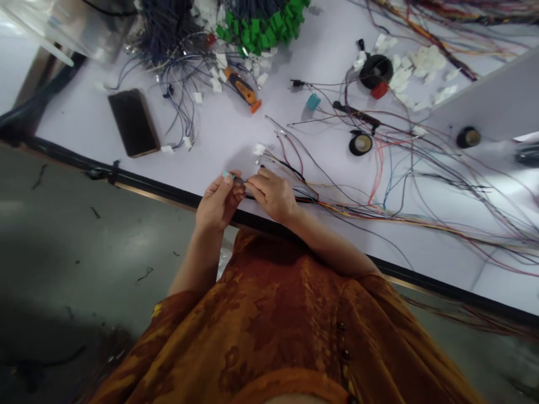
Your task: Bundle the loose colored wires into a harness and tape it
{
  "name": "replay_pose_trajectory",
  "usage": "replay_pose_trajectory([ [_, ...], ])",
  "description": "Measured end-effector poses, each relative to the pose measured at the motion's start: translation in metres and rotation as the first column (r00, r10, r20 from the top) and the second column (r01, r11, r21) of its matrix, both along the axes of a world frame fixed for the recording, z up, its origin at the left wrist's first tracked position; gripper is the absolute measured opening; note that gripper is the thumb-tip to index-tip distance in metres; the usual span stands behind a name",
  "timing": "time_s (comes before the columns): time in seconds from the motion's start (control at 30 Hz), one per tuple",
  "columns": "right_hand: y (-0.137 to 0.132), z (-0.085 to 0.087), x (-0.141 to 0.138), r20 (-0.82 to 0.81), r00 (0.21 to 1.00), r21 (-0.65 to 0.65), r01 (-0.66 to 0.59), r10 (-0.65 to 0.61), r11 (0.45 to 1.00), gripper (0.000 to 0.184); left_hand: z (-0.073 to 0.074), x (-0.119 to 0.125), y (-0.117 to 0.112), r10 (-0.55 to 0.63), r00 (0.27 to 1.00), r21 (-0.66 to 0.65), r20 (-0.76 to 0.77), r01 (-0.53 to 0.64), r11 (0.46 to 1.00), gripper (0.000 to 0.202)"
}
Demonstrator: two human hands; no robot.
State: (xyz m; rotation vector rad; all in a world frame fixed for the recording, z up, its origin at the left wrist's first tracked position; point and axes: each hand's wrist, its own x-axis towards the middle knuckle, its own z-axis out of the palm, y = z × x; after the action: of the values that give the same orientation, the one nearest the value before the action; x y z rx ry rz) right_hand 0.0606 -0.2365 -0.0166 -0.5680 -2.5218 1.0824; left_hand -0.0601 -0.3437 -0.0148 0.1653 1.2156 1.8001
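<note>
Connector (233,176): small turquoise plastic, mostly hidden, is being held at the left hand's (217,201) fingertips.
Left hand: narrow; the connector is being gripped between thumb and fingers.
Right hand (272,193): narrow; a thin wire (246,182) is being pinched just beside the left hand.
Wire bundle (362,215): slender, smooth, multicoloured strands are being partly covered by the right hand.
Phone (133,122): flat, dark rectangle is being supported by the smooth pale table (223,134), beyond the left hand.
Tape roll (361,143): black ring is being supported beyond the right hand.
</note>
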Motion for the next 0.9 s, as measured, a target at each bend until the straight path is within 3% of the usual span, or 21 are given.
replay_pose_trajectory([
  [0.17,0.032,-0.013,0.033,-0.038,0.999,0.093,0.014,-0.011,0.996,0.034,-0.013,-0.007,0.009,0.118,0.990,0.021,0.083,-0.120,0.993,0.016],
  [0.27,0.082,-0.018,0.072,-0.106,0.960,0.047,0.266,-0.260,0.963,0.030,-0.024,-0.010,0.013,0.130,0.988,-0.001,0.085,-0.131,0.991,0.017],
  [0.33,0.125,-0.020,0.099,-0.077,0.831,0.102,0.556,-0.551,0.825,0.022,-0.029,-0.009,0.015,0.131,0.990,-0.002,0.049,-0.131,0.991,0.019],
  [0.4,0.165,-0.025,0.119,0.029,0.656,0.184,0.738,-0.754,0.650,0.012,-0.029,-0.007,0.016,0.134,0.991,0.007,0.013,-0.134,0.991,0.019],
  [0.47,0.193,-0.031,0.129,0.147,0.538,0.215,0.801,-0.830,0.558,0.013,-0.026,-0.005,0.016,0.143,0.989,0.013,-0.024,-0.143,0.990,0.020],
  [0.5,0.200,-0.034,0.129,0.186,0.518,0.218,0.807,-0.835,0.549,0.014,-0.024,-0.004,0.017,0.150,0.988,0.011,-0.042,-0.149,0.989,0.022],
  [0.57,0.198,-0.035,0.118,0.198,0.556,0.196,0.784,-0.807,0.588,0.012,-0.019,-0.002,0.018,0.165,0.983,0.002,-0.082,-0.165,0.986,0.025],
  [0.63,0.179,-0.030,0.095,0.160,0.668,0.085,0.724,-0.727,0.684,0.012,-0.014,-0.002,0.020,0.171,0.977,-0.005,-0.125,-0.173,0.985,0.028],
  [0.7,0.148,-0.018,0.067,0.120,0.811,-0.165,0.586,-0.573,0.794,0.013,-0.010,-0.002,0.021,0.163,0.971,-0.004,-0.173,-0.167,0.986,0.031],
  [0.73,0.131,-0.011,0.052,0.100,0.880,-0.334,0.470,-0.465,0.817,0.012,-0.009,-0.003,0.021,0.153,0.968,-0.003,-0.199,-0.157,0.988,0.033],
  [0.8,0.103,0.003,0.026,0.017,0.968,-0.605,0.208,-0.248,0.769,0.011,-0.008,-0.004,0.021,0.129,0.957,-0.007,-0.260,-0.135,0.991,0.036],
  [0.9,0.079,0.018,0.000,-0.064,0.994,-0.792,0.006,-0.093,0.610,0.014,-0.007,-0.007,0.019,0.113,0.925,-0.007,-0.363,-0.125,0.992,0.034],
])
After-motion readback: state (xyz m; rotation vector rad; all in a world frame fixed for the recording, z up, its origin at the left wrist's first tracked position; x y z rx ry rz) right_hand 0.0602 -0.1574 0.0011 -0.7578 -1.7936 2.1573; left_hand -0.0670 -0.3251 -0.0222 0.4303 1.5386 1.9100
